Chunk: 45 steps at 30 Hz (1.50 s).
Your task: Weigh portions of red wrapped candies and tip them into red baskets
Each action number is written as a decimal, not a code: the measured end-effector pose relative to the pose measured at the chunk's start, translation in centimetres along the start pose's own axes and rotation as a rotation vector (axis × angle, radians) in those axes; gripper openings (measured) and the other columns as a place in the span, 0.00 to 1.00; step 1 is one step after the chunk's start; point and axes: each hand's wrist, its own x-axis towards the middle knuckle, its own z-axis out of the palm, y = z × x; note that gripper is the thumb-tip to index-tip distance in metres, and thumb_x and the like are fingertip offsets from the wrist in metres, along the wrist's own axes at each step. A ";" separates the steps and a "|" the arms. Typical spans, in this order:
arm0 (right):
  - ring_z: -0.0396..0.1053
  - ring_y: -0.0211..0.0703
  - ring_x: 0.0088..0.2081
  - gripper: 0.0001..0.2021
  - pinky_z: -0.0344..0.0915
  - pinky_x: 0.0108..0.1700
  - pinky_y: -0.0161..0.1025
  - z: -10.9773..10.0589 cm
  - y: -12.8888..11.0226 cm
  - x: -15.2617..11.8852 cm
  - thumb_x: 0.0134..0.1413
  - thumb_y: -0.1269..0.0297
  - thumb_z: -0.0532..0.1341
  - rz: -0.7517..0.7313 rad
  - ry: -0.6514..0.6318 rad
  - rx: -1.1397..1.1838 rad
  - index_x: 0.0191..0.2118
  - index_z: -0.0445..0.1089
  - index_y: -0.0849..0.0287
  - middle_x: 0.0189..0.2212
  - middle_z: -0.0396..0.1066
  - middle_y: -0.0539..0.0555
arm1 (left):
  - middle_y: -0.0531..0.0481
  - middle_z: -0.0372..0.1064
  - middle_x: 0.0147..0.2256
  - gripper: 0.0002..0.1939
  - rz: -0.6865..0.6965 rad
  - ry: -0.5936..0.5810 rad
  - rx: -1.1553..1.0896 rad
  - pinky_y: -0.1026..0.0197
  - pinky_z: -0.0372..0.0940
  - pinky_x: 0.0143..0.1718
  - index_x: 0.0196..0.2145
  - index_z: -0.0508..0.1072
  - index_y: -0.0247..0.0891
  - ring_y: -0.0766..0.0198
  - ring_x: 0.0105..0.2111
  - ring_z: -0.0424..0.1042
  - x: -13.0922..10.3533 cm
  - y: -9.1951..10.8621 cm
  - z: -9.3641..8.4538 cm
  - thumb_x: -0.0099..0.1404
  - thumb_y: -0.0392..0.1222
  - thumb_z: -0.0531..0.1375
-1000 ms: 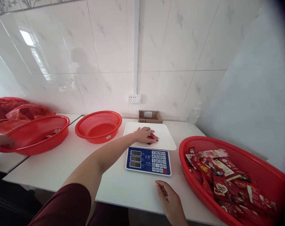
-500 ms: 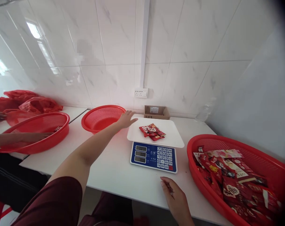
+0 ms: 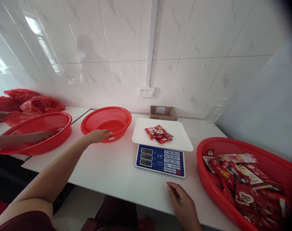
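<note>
My left hand is at the near rim of a round red plastic basket, its fingers stretched out over the edge. The basket's inside shows no packets. To its right, a digital scale bears a white tray with a small pile of red snack packets. My right hand rests at the table's front edge, below the scale. Its fingers are curled in, and whatever they may hold is hidden. Beside it on the right stands a larger red basket filled with red snack packets.
At left, a co-worker's hand reaches into another red basket. Red plastic bags lie behind it. A cardboard box sits behind the scale, below a wall socket. A clear plastic bottle lies in the back right corner.
My left hand has moved left and toward me, from beside the scale tray to the near rim of the middle basket. My right hand and the packets on the tray stay put.
</note>
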 end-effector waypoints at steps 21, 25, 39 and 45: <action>0.72 0.42 0.32 0.16 0.69 0.33 0.34 0.3 -0.3 0.2 0.50 0.53 0.53 0.049 0.050 -0.007 0.34 0.72 0.57 0.33 0.75 0.55 | 0.42 0.55 0.55 0.39 0.717 -0.087 0.140 0.39 0.51 0.48 0.54 0.59 0.48 0.41 0.53 0.52 8.6 22.3 9.1 0.49 0.71 0.53; 0.71 0.42 0.31 0.17 0.69 0.31 0.33 0.4 -0.2 0.2 0.50 0.52 0.52 0.041 0.047 -0.008 0.34 0.72 0.58 0.32 0.75 0.55 | 0.43 0.63 0.46 0.28 0.693 0.020 0.132 0.46 0.55 0.45 0.46 0.66 0.44 0.46 0.48 0.59 8.3 22.8 9.8 0.56 0.66 0.50; 0.71 0.42 0.31 0.17 0.69 0.31 0.33 0.3 0.0 0.1 0.51 0.52 0.52 0.016 0.051 -0.021 0.34 0.72 0.57 0.32 0.75 0.55 | 0.49 0.67 0.37 0.20 0.487 0.340 -0.070 0.63 0.60 0.32 0.40 0.67 0.43 0.58 0.37 0.68 10.1 21.8 6.1 0.65 0.59 0.46; 0.72 0.42 0.31 0.17 0.69 0.31 0.33 0.3 0.2 0.2 0.51 0.52 0.52 0.014 0.037 -0.015 0.34 0.72 0.56 0.33 0.75 0.55 | 0.46 0.65 0.42 0.21 0.300 0.433 -0.073 0.61 0.59 0.34 0.43 0.65 0.43 0.56 0.40 0.67 10.8 14.7 0.4 0.66 0.58 0.44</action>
